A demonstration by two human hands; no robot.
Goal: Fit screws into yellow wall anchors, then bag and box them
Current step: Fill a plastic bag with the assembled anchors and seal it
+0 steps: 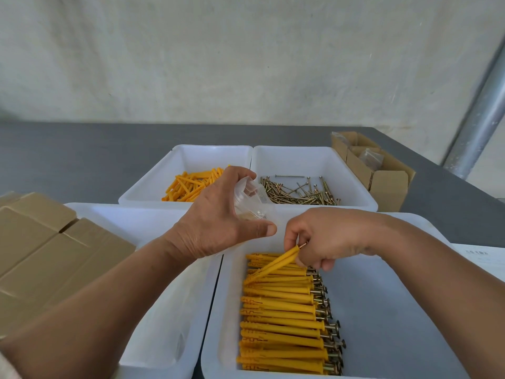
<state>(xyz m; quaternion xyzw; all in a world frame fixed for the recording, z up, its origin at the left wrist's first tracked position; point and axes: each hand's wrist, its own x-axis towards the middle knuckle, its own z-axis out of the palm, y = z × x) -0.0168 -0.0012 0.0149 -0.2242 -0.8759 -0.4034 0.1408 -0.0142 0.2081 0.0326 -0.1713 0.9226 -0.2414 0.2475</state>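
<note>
Left hand (218,217): fingers curled round clear plastic bag (250,199), held above the trays | Right hand (319,239): pinches one assembled anchor (273,265), tilted, tip on the row of assembled anchors (287,318) in near-right white tray (382,310)

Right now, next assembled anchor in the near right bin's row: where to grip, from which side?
Best bet: take the screw-head end, coming from the right. The row lies packed side by side, so bodies leave no finger room, while the heads stick out over bare bin floor. The right hand pinches the lifted anchor at that end.
</note>
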